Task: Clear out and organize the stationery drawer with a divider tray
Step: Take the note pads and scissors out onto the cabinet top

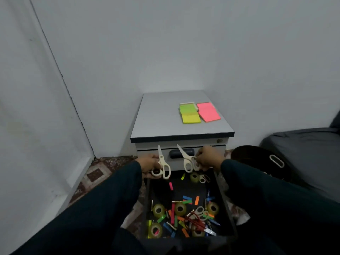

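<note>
1. Two pairs of cream scissors are being held up over the far end of the open drawer [217, 183], one in each hand, both with blades pointing up and away toward the cabinet top [160, 115].
2. Left hand [149, 165] is gripping the left scissors [162, 165] at the handle loops, fingers curled round them; their long axis is running almost straight up, blade tip just in front of the cabinet face.
3. Right hand [208, 158] is pinching the right scissors [187, 159] by the handles, fingers clamped; this pair is leaning up and to the left.
4. Sticky note pads [198, 113] are lying on the right of the cabinet top, beyond and above both hands, nearer the right hand.
5. Judging from this, both pairs are heading for the top; the left half looks free for them.
6. Tape rolls [180, 208], red scissors [196, 220] and coloured paper tabs [196, 199] are waiting in the drawer below the arms.
7. No divider tray is showing.
</note>
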